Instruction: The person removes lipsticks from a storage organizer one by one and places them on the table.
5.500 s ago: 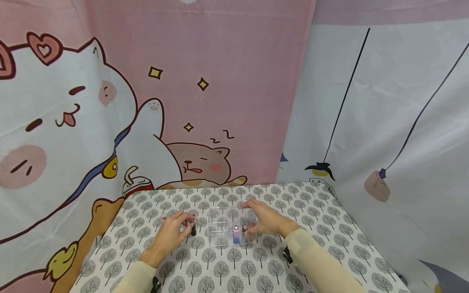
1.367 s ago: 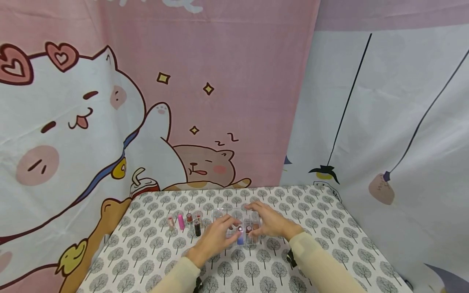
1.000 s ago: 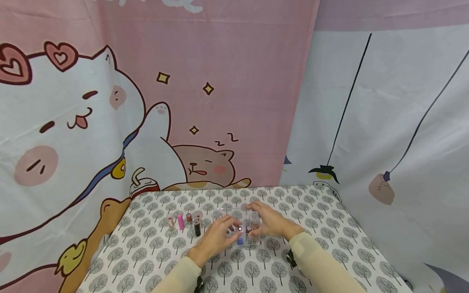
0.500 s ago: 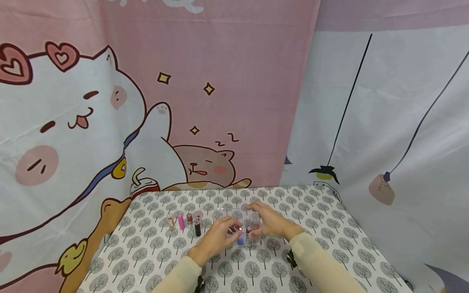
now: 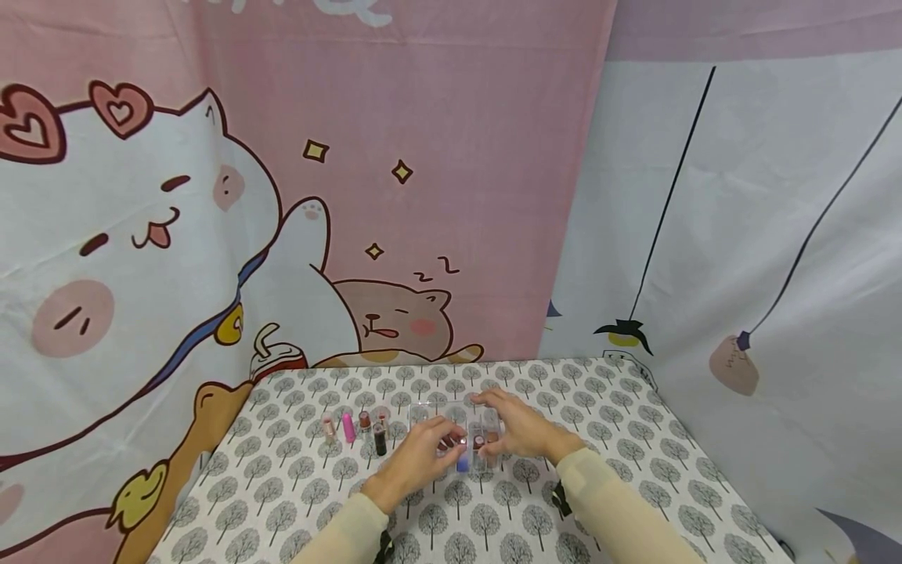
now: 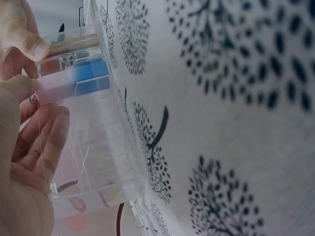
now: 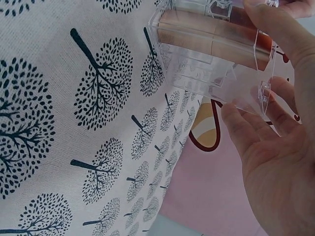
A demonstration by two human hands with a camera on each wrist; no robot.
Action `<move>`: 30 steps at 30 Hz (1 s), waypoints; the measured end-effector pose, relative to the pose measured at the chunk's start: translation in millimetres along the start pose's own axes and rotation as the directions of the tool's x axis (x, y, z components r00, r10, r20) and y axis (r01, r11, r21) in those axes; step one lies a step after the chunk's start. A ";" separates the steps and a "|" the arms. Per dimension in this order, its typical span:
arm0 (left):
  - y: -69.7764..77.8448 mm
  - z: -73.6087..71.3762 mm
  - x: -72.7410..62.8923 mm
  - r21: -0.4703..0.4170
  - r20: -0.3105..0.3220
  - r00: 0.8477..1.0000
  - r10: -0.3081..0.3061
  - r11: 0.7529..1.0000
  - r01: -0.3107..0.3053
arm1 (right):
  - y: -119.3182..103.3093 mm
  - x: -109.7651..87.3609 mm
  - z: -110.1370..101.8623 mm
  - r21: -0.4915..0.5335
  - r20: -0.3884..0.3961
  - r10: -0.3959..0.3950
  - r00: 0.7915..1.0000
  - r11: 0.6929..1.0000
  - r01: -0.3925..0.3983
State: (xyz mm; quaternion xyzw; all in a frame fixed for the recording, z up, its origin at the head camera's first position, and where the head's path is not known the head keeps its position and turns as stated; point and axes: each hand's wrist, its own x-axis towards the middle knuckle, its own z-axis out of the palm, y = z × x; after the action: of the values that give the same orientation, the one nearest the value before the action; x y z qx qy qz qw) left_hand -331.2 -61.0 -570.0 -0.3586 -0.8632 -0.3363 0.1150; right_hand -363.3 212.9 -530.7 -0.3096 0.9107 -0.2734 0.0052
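A clear divided plastic organizer [image 5: 438, 404] stands on the cloth in front of me. My left hand [image 5: 417, 454] reaches over its middle, thumb and fingers around the top of a pink-to-blue lipstick tube [image 6: 74, 81] that stands in a compartment. The tube's jewelled top shows beside the thumb in the left wrist view. On the organizer's right end, my right hand [image 5: 521, 427] grips with the thumb at the near side and fingers at the far side. Brown-toned tubes [image 7: 211, 37] stand in the compartments beside the right thumb.
Left of the organizer, several lipsticks stand on the tree-print cloth [image 5: 296, 486]: a bright pink one [image 5: 348, 428], a dark one [image 5: 380, 439], a brown-topped one [image 5: 364, 421] and a pale one [image 5: 329, 428]. A cartoon-print curtain [image 5: 479, 196] hangs behind the table.
Since the oldest frame, my left hand has left a dark tube standing among the lipsticks and moved right to the pink-to-blue tube. Over the last second both hands stay nearly still.
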 end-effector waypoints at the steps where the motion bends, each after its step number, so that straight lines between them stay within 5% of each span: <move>1: 0.2 0.0 0.0 0.000 0.000 1.000 -0.001 1.000 0.001 | 0.1 0.0 0.1 0.001 -0.001 -0.001 1.000 1.000 0.001; 30: 2.8 -3.0 -0.2 0.017 -0.018 1.000 0.012 1.000 -0.012 | -1.8 -0.8 -0.6 -0.012 0.003 -0.014 1.000 1.000 0.014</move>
State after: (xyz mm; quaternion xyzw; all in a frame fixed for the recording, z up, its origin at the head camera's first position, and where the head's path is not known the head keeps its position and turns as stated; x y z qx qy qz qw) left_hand -329.2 -61.7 -566.4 -0.3596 -0.8627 -0.3317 0.1278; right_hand -361.8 212.5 -529.4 -0.3164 0.9102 -0.2673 0.0029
